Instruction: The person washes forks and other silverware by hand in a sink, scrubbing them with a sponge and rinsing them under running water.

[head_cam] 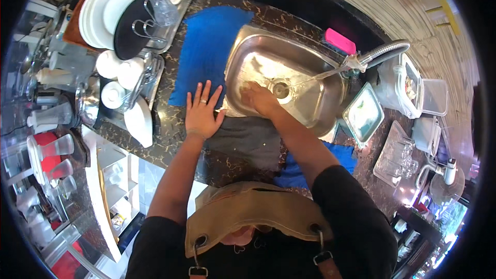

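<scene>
My left hand lies palm down with spread fingers, a ring on one of them. Its fingertips touch the lower edge of a blue cloth on the counter, and a dark grey cloth lies beside its wrist. Inside the stainless steel sink, my right hand reaches down to the basin floor, left of the drain. A yellowish-green patch shows at its fingertips; whether that is a scrub pad or a reflection is unclear. Water runs from the flexible faucet towards the drain.
A pink brush rests behind the sink. To its right stand a glass dish, a lidded plastic bin and a tray of glasses. White plates, a metal tray and cups crowd the left.
</scene>
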{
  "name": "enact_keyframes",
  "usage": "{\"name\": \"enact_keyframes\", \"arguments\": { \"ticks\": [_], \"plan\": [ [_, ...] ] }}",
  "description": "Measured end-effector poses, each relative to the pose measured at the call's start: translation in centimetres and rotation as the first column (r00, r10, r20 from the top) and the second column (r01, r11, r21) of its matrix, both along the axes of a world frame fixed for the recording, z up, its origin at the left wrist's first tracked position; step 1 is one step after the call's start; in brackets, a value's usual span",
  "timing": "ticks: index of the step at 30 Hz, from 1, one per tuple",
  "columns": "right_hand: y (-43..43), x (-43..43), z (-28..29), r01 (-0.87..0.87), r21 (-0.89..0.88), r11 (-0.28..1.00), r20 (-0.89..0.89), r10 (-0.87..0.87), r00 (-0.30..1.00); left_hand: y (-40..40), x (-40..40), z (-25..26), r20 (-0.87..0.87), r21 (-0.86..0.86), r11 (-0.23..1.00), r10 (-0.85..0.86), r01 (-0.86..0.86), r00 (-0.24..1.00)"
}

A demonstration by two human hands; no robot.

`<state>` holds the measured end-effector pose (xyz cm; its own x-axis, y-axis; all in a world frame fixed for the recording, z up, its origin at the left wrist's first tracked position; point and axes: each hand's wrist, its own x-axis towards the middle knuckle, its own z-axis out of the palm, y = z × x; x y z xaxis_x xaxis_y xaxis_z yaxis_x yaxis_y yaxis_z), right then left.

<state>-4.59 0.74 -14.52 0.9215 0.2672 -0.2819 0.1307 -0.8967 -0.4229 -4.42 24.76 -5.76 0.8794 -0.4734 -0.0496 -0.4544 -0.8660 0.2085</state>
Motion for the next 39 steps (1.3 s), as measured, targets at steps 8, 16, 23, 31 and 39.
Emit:
{"name": "enact_keyframes", "arguments": {
  "ticks": [8,16,23,31,39],
  "plan": [
    [-10.0,-1.2,-7.9,0.352,-0.338,0.873,0.316,-0.247,0.916,-0.4,0.6,-0.5,0.009,-0.013,0.999,0.043,-0.043,0.999],
    [-12.7,-1.4,-8.6,0.67,-0.263,0.694,-0.245,-0.72,0.65,-0.5,0.8,-0.3,0.012,0.001,0.999,0.043,-0.043,0.999],
    [-16.6,-2.4,-7.1,0.884,0.145,0.444,-0.075,-0.886,0.458,-0.4,0.9,-0.5,0.013,-0.003,0.999,0.053,-0.053,0.999],
    [-19.1,-2.0,-7.7,0.789,0.435,0.433,0.347,-0.89,0.296,-0.7,0.8,-0.5,0.017,-0.013,0.999,0.05,-0.05,0.999],
    [-17.6,-1.8,-10.1,0.48,0.877,-0.031,-0.092,-0.99,0.104,-0.3,0.7,-0.8,0.036,-0.024,0.997,0.072,-0.072,0.997]
  ]
}}
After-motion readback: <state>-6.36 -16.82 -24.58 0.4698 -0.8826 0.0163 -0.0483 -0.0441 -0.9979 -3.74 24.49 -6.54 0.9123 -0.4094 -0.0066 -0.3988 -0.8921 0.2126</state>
